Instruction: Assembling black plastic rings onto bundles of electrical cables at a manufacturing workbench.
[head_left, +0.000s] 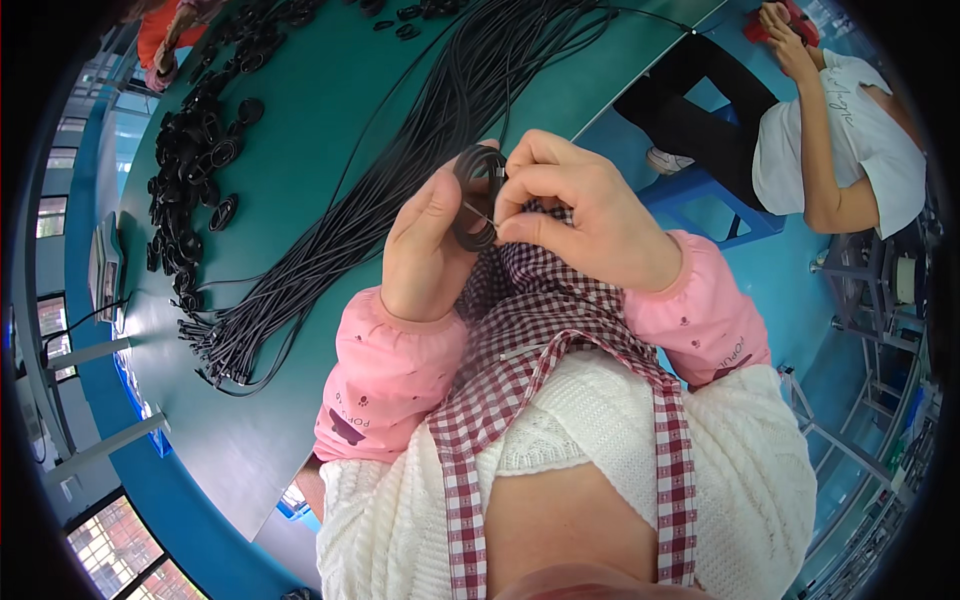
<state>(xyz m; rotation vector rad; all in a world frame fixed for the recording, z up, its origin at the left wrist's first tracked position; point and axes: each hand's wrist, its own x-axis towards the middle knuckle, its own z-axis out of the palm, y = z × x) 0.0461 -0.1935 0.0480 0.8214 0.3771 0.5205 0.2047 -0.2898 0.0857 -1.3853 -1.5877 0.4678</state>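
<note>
Head view, left hand [424, 232] holding black coil [480, 178], right hand [588, 205] pinching strand [479, 213]

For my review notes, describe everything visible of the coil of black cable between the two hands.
The coil of black cable is a narrow oval of several turns, smooth and slightly glossy, like plastic sheathing. It is held on edge above the checkered apron. The left hand grips its left side; the right hand pinches a thin pale strip crossing it. Its cable ends can't be made out.
</note>
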